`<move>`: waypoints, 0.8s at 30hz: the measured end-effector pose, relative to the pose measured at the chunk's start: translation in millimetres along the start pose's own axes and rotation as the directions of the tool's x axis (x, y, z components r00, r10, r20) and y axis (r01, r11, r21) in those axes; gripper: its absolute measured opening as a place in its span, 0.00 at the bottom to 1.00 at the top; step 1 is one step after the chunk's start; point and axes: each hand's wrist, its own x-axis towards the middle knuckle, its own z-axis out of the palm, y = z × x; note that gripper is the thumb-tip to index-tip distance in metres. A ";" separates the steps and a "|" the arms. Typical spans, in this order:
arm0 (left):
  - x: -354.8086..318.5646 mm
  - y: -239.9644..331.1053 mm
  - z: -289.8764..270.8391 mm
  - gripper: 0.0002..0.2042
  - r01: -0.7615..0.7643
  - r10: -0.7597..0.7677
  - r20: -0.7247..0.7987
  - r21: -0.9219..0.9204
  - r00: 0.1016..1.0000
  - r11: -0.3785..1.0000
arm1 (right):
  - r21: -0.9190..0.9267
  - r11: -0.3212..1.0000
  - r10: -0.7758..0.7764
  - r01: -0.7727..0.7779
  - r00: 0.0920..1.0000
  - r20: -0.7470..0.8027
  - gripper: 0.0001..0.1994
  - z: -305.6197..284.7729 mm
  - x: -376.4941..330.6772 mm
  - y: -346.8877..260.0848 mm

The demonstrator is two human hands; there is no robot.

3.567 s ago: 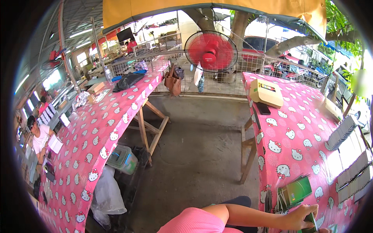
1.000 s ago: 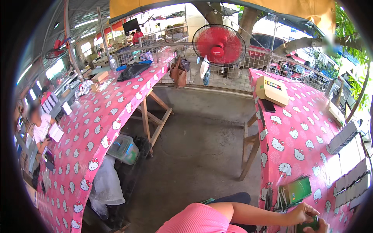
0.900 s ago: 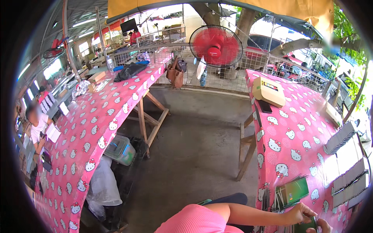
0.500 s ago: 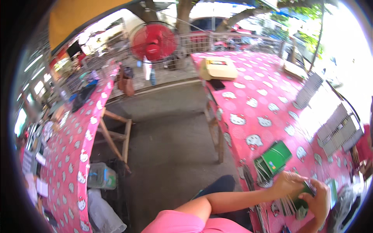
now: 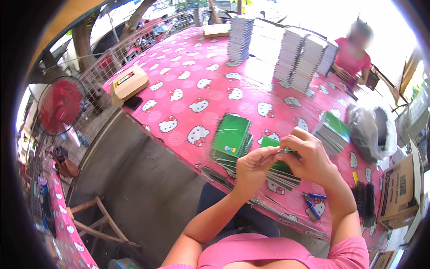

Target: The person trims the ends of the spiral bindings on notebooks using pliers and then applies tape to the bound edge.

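My left hand (image 5: 256, 169) and my right hand (image 5: 310, 158) meet over the near edge of the table, fingers pinched. Between their fingertips is a small, thin, dark item with a shiny edge, too covered to name. Just beneath them lies a pile of green-covered notebooks (image 5: 283, 172), partly hidden by the hands. To the left is a stack of green spiral notebooks (image 5: 231, 134). Another green notebook stack (image 5: 333, 130) sits beyond my right hand. Blue-handled pliers (image 5: 312, 207) rest on the table near my right forearm.
Tall stacks of spiral-bound pads (image 5: 293, 60) stand at the back, near a seated person (image 5: 353, 60). A plastic bag (image 5: 374, 132), black wire coils (image 5: 365, 201) and a cardboard box (image 5: 398, 193) are on the right. A yellowish box (image 5: 129, 85) and phone (image 5: 133, 103) lie far left.
My view has swung right, so the fan and yellowish box appear farther left. Both hands stay together at the notebooks, with fingertips still pinched. The pliers and the seated person now show clearly.
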 end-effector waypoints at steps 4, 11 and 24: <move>-6.0 3.1 11.2 0.11 -0.085 0.087 -0.032 0.043 0.996 0.995 | -0.039 0.997 -0.075 0.073 0.996 -0.046 0.08 -5.3 -1.6 -2.1; 4.6 25.1 13.8 0.12 -0.142 0.131 -0.119 -0.089 0.984 0.986 | -0.024 0.996 -0.083 0.082 0.996 -0.035 0.10 -10.2 5.1 -27.1; 89.0 53.2 -124.9 0.29 0.061 0.071 -0.322 0.381 0.944 0.922 | 0.008 0.959 0.278 -0.282 0.950 0.142 0.22 94.7 106.6 108.6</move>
